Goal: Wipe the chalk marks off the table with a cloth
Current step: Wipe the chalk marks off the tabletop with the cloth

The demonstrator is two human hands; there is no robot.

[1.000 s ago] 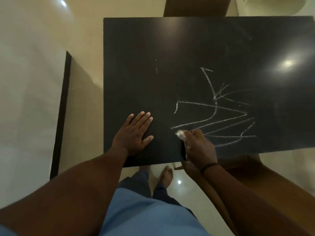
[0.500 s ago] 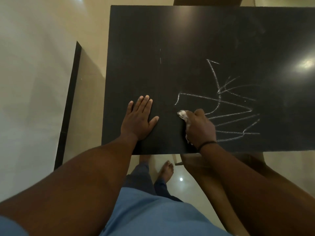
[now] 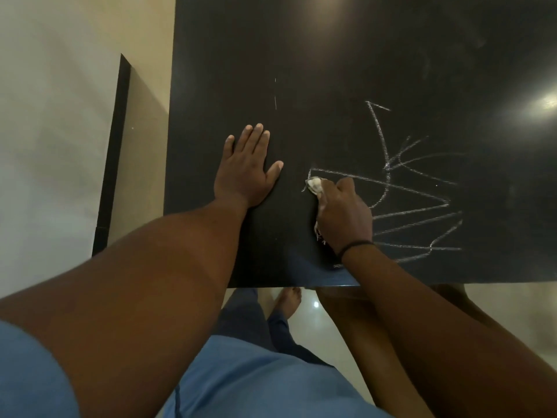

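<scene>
Chalk marks (image 3: pixel 419 203) zigzag across the near right part of the black table (image 3: pixel 331 55). At their left end the right hand (image 3: pixel 346 218) curls its fingers around a pale cloth (image 3: pixel 315 184), pressing it on the surface. To the left, the left hand (image 3: pixel 245 170) lies flat, fingers straight, holding nothing.

Black table (image 3: pixel 331 55), white chalk marks (image 3: pixel 416 212), whitish cloth (image 3: pixel 315 184), blue shirt (image 3: pixel 256 384).

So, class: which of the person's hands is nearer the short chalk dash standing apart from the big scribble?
Left. The left hand lies flat just below-left of the dash; the right hand is farther away.
</scene>
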